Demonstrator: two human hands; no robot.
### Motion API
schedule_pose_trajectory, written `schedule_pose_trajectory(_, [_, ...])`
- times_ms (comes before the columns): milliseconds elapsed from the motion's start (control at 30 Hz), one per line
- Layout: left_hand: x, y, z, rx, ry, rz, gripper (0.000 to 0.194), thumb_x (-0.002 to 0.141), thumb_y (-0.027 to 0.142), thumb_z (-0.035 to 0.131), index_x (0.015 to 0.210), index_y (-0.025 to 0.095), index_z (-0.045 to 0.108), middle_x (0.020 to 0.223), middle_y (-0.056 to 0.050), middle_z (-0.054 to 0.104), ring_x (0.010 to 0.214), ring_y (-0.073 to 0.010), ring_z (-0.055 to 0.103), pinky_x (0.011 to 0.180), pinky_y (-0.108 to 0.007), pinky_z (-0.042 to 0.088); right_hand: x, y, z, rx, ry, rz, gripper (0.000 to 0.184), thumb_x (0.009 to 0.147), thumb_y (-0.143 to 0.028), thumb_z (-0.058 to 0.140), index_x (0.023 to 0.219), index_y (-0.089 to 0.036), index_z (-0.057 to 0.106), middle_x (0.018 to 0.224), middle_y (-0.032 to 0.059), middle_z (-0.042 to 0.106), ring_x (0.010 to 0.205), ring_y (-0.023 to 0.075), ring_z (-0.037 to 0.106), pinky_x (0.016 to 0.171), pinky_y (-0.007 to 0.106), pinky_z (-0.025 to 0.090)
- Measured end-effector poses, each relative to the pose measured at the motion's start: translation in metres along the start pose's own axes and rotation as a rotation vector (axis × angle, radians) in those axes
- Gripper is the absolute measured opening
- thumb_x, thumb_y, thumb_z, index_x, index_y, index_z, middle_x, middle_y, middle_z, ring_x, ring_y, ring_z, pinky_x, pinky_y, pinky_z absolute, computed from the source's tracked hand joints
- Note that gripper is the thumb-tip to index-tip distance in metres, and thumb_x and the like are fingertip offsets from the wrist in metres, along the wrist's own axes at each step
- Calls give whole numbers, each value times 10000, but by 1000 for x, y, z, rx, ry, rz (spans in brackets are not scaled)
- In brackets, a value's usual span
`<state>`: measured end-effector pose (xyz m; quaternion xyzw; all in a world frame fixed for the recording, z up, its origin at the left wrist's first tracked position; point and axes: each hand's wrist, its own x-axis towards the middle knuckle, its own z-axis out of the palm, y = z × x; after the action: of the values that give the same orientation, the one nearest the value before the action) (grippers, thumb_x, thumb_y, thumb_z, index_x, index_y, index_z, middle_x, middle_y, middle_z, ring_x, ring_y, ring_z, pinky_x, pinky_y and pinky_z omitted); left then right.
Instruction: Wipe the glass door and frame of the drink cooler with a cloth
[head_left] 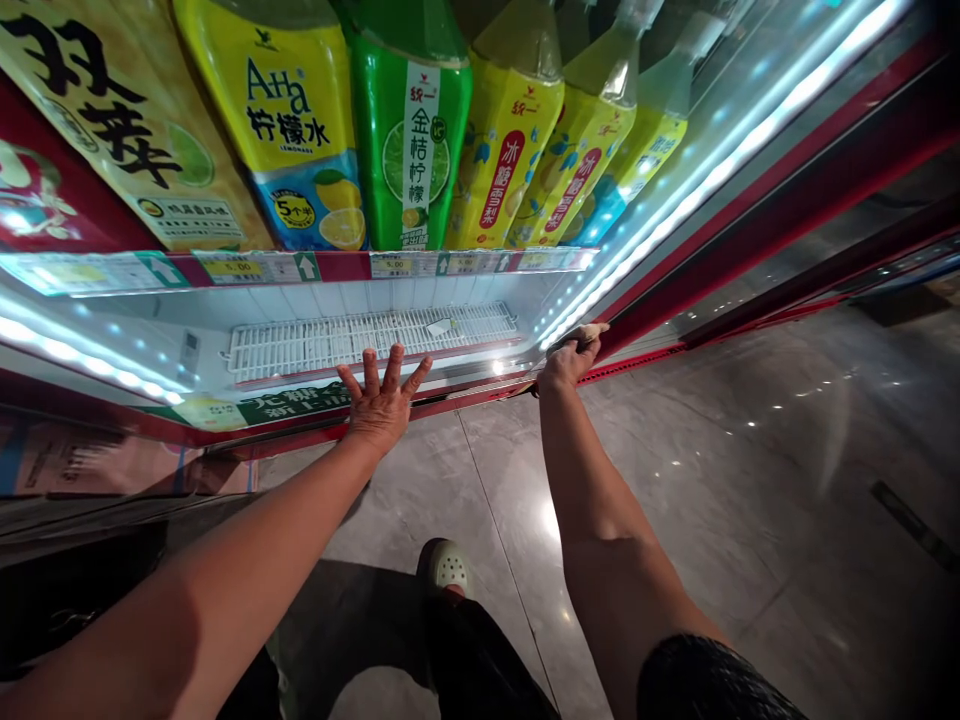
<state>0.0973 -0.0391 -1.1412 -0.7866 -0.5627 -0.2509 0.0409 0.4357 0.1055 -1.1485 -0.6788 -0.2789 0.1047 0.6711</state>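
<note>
My left hand (381,405) is open, its fingers spread in front of the bottom of a lit drinks cooler. Just behind its fingertips lies a white wire rack (360,338) on the cooler's low floor. At the lower right corner of the cooler, my right hand (571,362) is closed against the red frame edge (637,325). Something pale shows at its fingers, too unclear to name. Above both hands runs a shelf edge with price labels (240,267). A green-and-white printed strip (300,400) lines the cooler's front sill.
Upright on the shelf stand several drink bottles, among them a yellow lemonade bottle (277,130) and a green bottle (411,150). Bright light strips (720,150) edge the cooler. Pink cartons (112,465) sit at lower left. My clog (448,566) rests on the grey tiled floor (495,480).
</note>
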Motion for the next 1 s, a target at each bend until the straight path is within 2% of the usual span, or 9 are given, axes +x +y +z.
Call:
schedule_pose_trajectory(100, [0, 2, 2, -54, -36, -35, 1007, 872, -2, 599, 1624, 526, 187, 1767, 3, -66, 1475, -370, -398, 1079, -886, -171, -2, -7, -2, 11, 5, -105, 667, 846, -136, 438, 1513, -144, 453, 1522, 116, 481, 1461, 175, 466, 1278, 427, 313])
schedule_pose_trajectory(167, [-1, 1, 3, -52, -32, -40, 1050, 835, -29, 623, 1624, 519, 201, 1771, -8, -36, 1489, -377, -384, 1103, -885, -143, -7, -6, -1, 14, 4, -65, 684, 827, -111, 431, 1509, -144, 460, 1569, 122, 434, 1495, 178, 424, 1283, 436, 305])
schedule_pose_trajectory(300, [0, 0, 3, -46, -59, -56, 1101, 810, -59, 619, 1611, 554, 179, 1768, 15, -69, 1494, -381, -379, 1074, -888, -182, -19, 0, 2, 25, -30, 63, 699, 816, -105, 385, 1512, -104, 447, 1483, 131, 517, 1409, 180, 525, 1243, 432, 386])
schedule_pose_trajectory(400, [2, 1, 1, -56, -124, -73, 1061, 823, -45, 615, 1612, 543, 217, 1767, 9, -87, 1497, -402, -365, 1043, -888, -214, -24, -2, 3, 33, -39, 26, 688, 835, -141, 397, 1521, -117, 452, 1460, 120, 541, 1396, 179, 541, 1217, 407, 424])
schedule_pose_trajectory(500, [2, 1, 0, -61, -140, -71, 1026, 843, -31, 608, 1621, 517, 224, 1764, 2, -109, 1490, -410, -367, 1044, -885, -216, -36, -8, 4, 28, -11, -53, 683, 837, -157, 436, 1518, -119, 462, 1565, 131, 462, 1473, 177, 468, 1267, 403, 350])
schedule_pose_trajectory(667, [1, 0, 4, -52, -72, -43, 1073, 847, -47, 601, 1613, 551, 147, 1741, 25, -159, 1448, -372, -412, 1052, -894, -201, -67, -11, 15, -30, 15, 150, 682, 847, -140, 391, 1521, -51, 436, 1489, 186, 531, 1450, 195, 510, 1284, 451, 322])
schedule_pose_trajectory(733, [1, -1, 5, -62, -73, -42, 1138, 813, -84, 603, 1607, 564, 110, 1737, 27, -158, 1457, -370, -400, 1060, -898, -191, -78, -13, 20, -32, 5, 152, 693, 860, -154, 380, 1549, -82, 406, 1488, 175, 539, 1451, 202, 511, 1278, 487, 333])
schedule_pose_trajectory(867, [1, -1, 5, -64, -85, -47, 1151, 802, -108, 568, 1603, 569, 94, 1727, 52, -176, 1439, -345, -426, 1059, -897, -194, -94, -21, 21, -42, -33, 44, 716, 885, -185, 387, 1598, -148, 343, 1650, 139, 375, 1570, 194, 341, 1307, 481, 276])
schedule_pose_trajectory(1000, [1, 1, 3, -71, -89, -54, 1143, 802, -104, 565, 1601, 573, 108, 1719, 66, -196, 1447, -359, -413, 1061, -899, -187, -106, -27, 21, -108, -66, 135, 758, 879, -171, 360, 1624, -76, 262, 1698, 178, 256, 1621, 187, 211, 1326, 420, 238])
